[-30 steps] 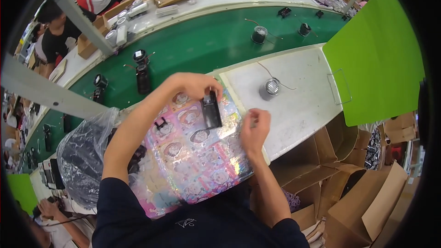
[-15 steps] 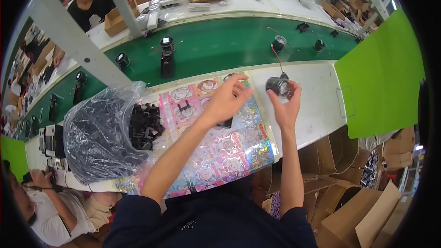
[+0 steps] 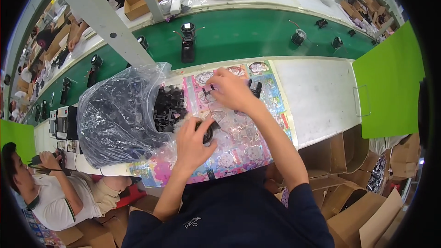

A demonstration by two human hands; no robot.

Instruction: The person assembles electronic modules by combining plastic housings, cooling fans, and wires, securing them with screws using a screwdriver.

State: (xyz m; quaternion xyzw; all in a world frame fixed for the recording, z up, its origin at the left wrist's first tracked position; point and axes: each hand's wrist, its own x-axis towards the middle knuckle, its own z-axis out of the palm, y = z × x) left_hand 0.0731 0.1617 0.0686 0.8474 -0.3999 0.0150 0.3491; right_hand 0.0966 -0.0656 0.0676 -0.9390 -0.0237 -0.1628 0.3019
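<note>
Right grip reaching farther forward, left grip lower and nearer the chest.
The left forearm, bare, rises from the lower edge with a slight lean to the right; the left wrist looks nearly straight, and the left fingers and left thumb curve toward each other in a C that faces right. The right forearm, also bare, slants up and leftward to the right wrist; back of the hand upward, the right fingers bend and point left. The 2 grips are apart, but near each other.
</note>
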